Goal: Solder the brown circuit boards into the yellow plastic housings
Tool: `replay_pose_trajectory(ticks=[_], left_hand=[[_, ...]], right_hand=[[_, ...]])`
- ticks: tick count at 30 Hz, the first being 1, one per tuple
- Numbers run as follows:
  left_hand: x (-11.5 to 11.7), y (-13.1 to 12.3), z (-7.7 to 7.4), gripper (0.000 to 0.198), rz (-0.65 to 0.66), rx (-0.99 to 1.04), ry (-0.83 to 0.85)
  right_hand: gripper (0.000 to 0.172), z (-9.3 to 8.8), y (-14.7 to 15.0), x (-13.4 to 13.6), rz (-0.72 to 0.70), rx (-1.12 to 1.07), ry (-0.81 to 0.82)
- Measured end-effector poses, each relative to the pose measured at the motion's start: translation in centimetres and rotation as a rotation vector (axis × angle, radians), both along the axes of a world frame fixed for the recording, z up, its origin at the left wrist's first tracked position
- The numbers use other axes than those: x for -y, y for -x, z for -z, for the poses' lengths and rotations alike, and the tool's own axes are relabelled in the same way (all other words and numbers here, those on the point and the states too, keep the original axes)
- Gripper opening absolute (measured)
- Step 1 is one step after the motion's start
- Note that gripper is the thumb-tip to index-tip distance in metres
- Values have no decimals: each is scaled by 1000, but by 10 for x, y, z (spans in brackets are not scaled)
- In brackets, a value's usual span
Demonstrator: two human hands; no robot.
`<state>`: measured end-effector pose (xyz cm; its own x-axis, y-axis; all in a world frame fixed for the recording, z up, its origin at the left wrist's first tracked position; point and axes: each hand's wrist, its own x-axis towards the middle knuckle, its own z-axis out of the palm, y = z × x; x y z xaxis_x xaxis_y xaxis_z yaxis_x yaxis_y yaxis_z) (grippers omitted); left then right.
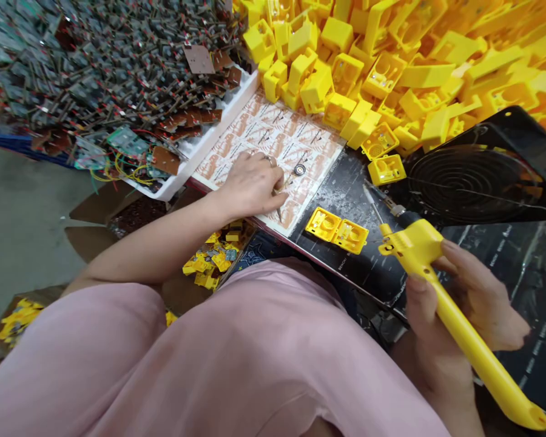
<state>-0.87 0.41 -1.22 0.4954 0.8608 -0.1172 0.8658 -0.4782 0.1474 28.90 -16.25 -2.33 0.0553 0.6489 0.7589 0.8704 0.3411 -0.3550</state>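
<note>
My right hand [459, 303] is wrapped round a yellow soldering gun [464, 328], held above the dark mat. The metal tip points up and left, away from my body. My left hand [255, 185] rests closed on a printed sheet [309, 142]. A thin pointed end shows below its thumb, but I cannot make out the rest of that thing. Just right of this hand lies a small round black part [299, 169]. Between my hands, an opened yellow case [337, 230] lies with its two halves side by side, inner sides up.
Many yellow cases [346, 76] are heaped along the back right. A white tray [209, 136] at the left is piled with circuit boards [131, 79]. A black fan with a wire guard [473, 176] stands at the right. Boxes of yellow parts [209, 261] sit below the table edge.
</note>
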Motion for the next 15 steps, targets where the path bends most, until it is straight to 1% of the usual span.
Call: replay_pose_trajectory(ticks=[1,3,5,7,9,12,14,15], left_hand=[[-1,0,0,21,12,47,72],[-2,5,-2,14,-14,242,236],[0,10,-4,12,-63,497,440],[4,13,-5,12,-97,708,620],[10,13,-5,14,-119,833,716],[17,11,-7,28,-111,895,702],[19,11,-10,30,-47,858,618],[20,12,-12,27,-13,824,558]], right_hand=[[53,-1,0,0,-2,-8,-18],[53,-2,1,1,6,-86,31],[47,-1,3,0,10,-232,49],[39,1,8,-3,14,-407,15],[38,4,13,-9,12,-547,-45],[36,10,13,-18,23,-671,-100],[30,14,4,-20,37,-774,-80],[31,15,-3,-19,40,-816,-47]])
